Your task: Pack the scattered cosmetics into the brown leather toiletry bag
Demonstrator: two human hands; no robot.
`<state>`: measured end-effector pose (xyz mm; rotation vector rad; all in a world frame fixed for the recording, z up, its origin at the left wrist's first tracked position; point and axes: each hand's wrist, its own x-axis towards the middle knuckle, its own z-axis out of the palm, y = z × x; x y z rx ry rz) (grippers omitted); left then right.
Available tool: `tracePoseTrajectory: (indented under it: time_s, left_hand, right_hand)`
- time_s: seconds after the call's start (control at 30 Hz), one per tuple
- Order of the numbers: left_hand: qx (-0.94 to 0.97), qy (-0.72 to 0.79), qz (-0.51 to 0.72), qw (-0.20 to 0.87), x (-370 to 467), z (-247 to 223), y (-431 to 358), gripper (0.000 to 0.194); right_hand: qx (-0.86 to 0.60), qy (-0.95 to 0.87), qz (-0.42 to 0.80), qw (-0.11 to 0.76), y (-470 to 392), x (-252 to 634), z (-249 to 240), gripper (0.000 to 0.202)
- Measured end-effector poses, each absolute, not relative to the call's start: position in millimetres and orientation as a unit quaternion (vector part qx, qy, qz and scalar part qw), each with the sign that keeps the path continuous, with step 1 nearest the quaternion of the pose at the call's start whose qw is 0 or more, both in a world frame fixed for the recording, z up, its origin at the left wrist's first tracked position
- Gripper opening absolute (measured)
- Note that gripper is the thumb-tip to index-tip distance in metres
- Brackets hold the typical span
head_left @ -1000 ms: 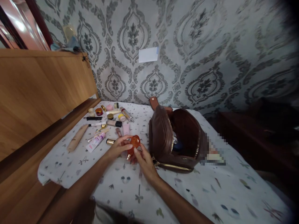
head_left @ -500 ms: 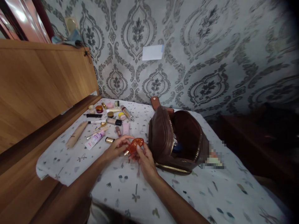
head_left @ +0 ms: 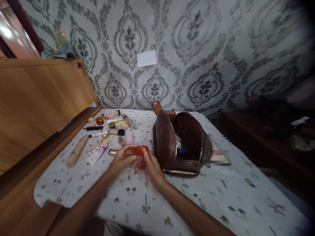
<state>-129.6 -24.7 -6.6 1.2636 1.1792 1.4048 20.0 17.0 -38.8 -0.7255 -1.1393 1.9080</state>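
Observation:
An orange see-through perfume bottle (head_left: 140, 150) with a gold end lies sideways between my two hands, above the patterned sheet. My left hand (head_left: 123, 156) is closed around its gold end, which the fingers partly hide. At the other end, my right hand (head_left: 153, 166) grips the orange body with the thumb on top and fingers beneath. Just right of my hands stands a brown cosmetic bag (head_left: 162, 141), unzipped, with a few dim items inside. A gold-and-black tube (head_left: 113, 152) lies beside my left hand, and a pink tube (head_left: 129, 137) is behind it.
Several cosmetics lie on the left of the sheet: a purple-and-white tube (head_left: 97, 153), a beige pouch (head_left: 77, 151), a foundation bottle (head_left: 116, 132) and a red jar (head_left: 99, 121). A wooden panel (head_left: 44, 101) borders the left; a patterned wall (head_left: 172, 65) stands behind.
The bottle has turned from slanted to nearly level. My left hand has closed round its gold end, which was exposed before. The camera view has shifted slightly.

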Motion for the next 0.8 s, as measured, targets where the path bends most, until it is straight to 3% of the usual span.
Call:
tracePoseTrajectory:
  time_s: [0.8]
  left_hand:
    - [0.471, 0.485, 0.583, 0.451, -138, -19, -16, 0.052]
  right_hand:
    - [-0.237, -0.473, 0.748, 0.401, 18, 24, -43, 0.051]
